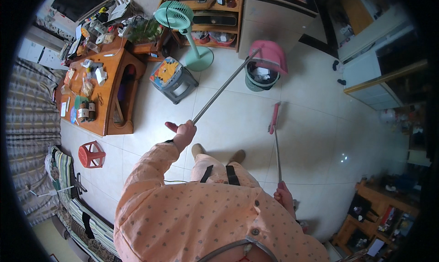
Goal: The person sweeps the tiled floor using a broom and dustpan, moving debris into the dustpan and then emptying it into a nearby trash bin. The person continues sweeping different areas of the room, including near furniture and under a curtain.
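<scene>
My left hand point(186, 133) is closed around the metal handle of a pink long-handled dustpan point(274, 54), near its dark red end grip. The dustpan's pan is tilted over the rim of a grey-green trash bin point(254, 85), which has a dark liner with paper and other waste in it. My right hand point(284, 196) grips the pink end of a broom's metal handle, low at the right of my body. The pink broom head point(274, 118) rests on the tiled floor, below the bin in the picture.
A green standing fan point(199, 59) and a grey step stool point(175, 87) with a cartoon top stand left of the bin. Farther left are a cluttered wooden table point(120, 124) and a red plastic stool point(92, 154). Dark socks or cloths point(341, 82) lie by the right-hand cabinet.
</scene>
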Action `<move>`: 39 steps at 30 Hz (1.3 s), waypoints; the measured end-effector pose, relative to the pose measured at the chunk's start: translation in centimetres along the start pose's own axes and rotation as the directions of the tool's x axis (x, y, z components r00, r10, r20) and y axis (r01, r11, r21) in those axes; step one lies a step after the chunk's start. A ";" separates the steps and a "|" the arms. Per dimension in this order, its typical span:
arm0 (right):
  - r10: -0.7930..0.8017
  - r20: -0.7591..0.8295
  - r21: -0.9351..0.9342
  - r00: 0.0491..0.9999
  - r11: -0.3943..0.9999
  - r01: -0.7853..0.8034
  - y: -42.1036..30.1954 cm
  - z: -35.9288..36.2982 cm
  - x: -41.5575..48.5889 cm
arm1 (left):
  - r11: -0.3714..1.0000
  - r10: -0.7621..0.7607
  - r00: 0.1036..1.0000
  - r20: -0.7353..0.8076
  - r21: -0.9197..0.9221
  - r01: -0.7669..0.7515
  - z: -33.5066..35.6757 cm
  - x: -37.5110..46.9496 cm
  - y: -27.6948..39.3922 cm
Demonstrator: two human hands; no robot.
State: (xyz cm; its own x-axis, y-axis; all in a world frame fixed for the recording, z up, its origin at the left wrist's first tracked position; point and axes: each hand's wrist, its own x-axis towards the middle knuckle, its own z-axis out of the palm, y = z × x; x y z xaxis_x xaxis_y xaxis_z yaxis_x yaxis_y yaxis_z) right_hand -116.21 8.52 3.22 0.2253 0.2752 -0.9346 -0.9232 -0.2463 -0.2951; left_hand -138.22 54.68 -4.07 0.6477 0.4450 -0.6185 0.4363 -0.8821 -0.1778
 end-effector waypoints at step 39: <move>0.121 0.113 -0.921 0.986 0.386 0.058 17.1 28.1 11.4 | -0.840 -0.211 0.766 0.607 -0.514 0.176 25.0 -42.3 -3.6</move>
State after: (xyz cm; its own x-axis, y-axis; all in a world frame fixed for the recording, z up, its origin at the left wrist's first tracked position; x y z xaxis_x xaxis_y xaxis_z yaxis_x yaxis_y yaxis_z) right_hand -138.14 33.53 -6.90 0.0748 0.3466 -0.9350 -0.0569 -0.9346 -0.3511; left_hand -182.75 35.16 3.61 0.0250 0.4326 -0.9012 0.0688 0.8986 0.4333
